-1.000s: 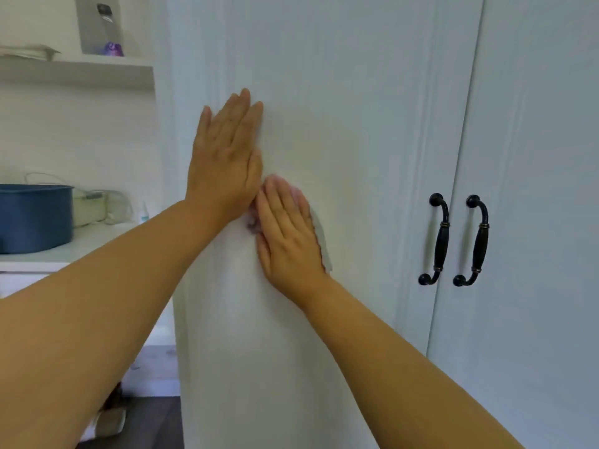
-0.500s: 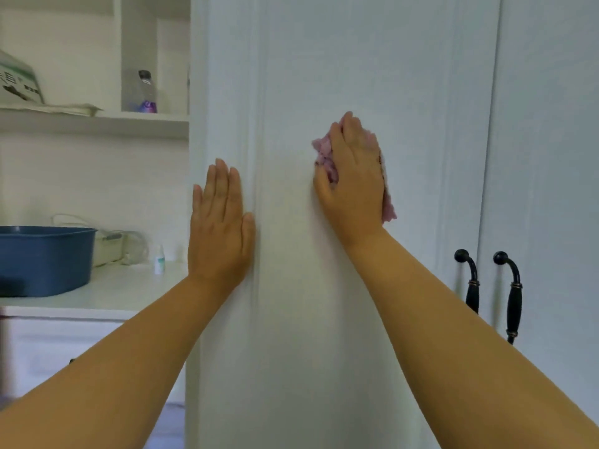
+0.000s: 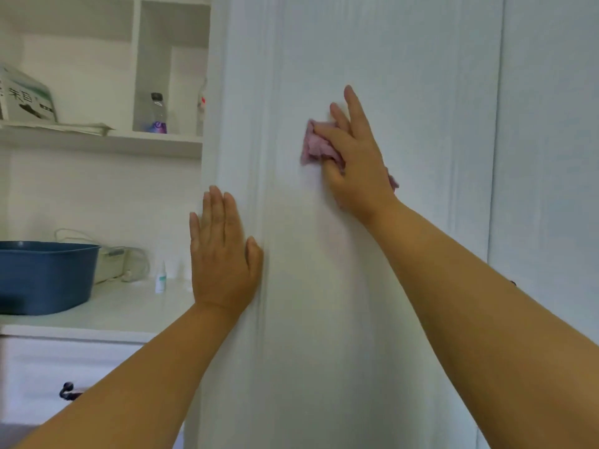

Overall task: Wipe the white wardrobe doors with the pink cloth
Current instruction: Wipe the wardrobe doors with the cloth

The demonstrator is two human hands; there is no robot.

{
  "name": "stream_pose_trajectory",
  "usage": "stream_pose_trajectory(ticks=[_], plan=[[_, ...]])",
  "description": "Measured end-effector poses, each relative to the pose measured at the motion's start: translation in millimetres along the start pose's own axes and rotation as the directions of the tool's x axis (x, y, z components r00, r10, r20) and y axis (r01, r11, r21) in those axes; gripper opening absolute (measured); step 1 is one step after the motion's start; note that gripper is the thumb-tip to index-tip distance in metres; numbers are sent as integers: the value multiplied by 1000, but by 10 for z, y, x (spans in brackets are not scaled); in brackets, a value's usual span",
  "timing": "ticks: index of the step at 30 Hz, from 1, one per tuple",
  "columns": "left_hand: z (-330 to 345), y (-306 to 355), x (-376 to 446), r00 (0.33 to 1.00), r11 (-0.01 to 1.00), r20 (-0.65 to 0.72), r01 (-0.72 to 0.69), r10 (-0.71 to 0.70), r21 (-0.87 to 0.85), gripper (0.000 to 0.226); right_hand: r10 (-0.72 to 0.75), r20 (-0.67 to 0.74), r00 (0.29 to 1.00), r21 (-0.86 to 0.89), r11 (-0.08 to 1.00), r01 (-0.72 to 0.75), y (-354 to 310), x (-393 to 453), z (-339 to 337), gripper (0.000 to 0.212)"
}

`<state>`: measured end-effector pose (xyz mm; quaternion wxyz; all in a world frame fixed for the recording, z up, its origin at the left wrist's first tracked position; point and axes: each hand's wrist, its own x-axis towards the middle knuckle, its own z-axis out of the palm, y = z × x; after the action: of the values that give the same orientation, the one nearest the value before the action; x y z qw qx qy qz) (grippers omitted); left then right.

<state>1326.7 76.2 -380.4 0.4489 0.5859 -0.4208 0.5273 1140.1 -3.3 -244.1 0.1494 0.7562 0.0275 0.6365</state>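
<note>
— Where's the pink cloth (image 3: 319, 147)?

— Bunched under the right hand (image 3: 356, 160), pressed against the white wardrobe door (image 3: 405, 92); the fingers curl over it, index finger straight up.

— And the left hand (image 3: 222, 254)?

— Flat on the door's left edge, lower down, fingers straight. A blue basin (image 3: 45, 273) sits on the counter (image 3: 129, 309) at far left.

Place: you are in a home.
Clues: white wardrobe door (image 3: 372, 286), shelf (image 3: 107, 142) with a bottle (image 3: 158, 115), blue tub (image 3: 42, 273) on your counter (image 3: 129, 309).
</note>
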Motion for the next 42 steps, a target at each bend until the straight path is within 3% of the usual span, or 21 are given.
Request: stream_pose_trajectory(ticks=[4, 7, 9, 11, 15, 19, 24, 26, 29, 31, 32, 34, 37, 39, 42], plan=[[17, -4, 19, 1000, 1000, -17, -8, 8, -5, 71, -47, -224, 973, -244, 970, -10, -67, 223, 266, 28], [17, -23, 20, 999, 999, -29, -18, 16, -38, 70, -96, -262, 960, -199, 979, 44, -47, 232, 346, 22], [29, -42, 16, 999, 996, -34, -26, 23, -86, 69, -156, -195, 968, -166, 978, 124, -33, 221, 390, 26], [18, -56, 29, 1000, 986, -24, -15, 11, -165, 69, -204, -89, 975, -244, 953, 177, -66, 133, 479, 35], [-29, -69, 52, 1000, 941, 9, 27, -25, -338, 70, -115, 7, 993, -296, 949, 112, -174, 19, 533, 46], [-75, -102, -11, 991, 876, 3, 117, -132, -467, 66, -183, 57, 981, -233, 954, 192, -398, -340, 671, 35], [-115, -153, -331, 970, 858, 45, 234, -240, -458, 65, -143, 124, 982, -71, 986, 153, -647, -1206, 797, 35], [-121, -155, -493, 966, 855, 89, 258, -244, -451, 65, -207, 261, 943, 40, 978, 204, -731, -1740, 739, 33], [-121, -96, -679, 957, 866, 149, 289, -249, -408, 61, -341, 520, 783, 150, 939, 309, -799, -2380, 610, 39], [-125, -52, -747, 952, 883, 171, 299, -252, -362, 63, -387, 556, 735, 167, 919, 357, -727, -2429, 580, 41], [-130, -33, -761, 953, 892, 171, 294, -249, -342, 65, -391, 534, 750, 151, 916, 370, -674, -2344, 570, 40], [-141, -23, -779, 952, 904, 184, 291, -243, -312, 66, -319, 415, 852, 20, 940, 341, -554, -2019, 522, 39], [-125, -24, -791, 957, 914, 184, 271, -223, -302, 66, -86, 108, 990, -250, 962, 111, -310, -1308, 385, 42], [-102, -16, -799, 962, 923, 161, 258, -219, -286, 66, 27, -51, 998, -335, 941, -42, -256, -982, 369, 47], [-69, 3, -802, 968, 937, 120, 245, -221, -249, 67, 59, -111, 992, -371, 923, -97, -380, -1056, 506, 48]])
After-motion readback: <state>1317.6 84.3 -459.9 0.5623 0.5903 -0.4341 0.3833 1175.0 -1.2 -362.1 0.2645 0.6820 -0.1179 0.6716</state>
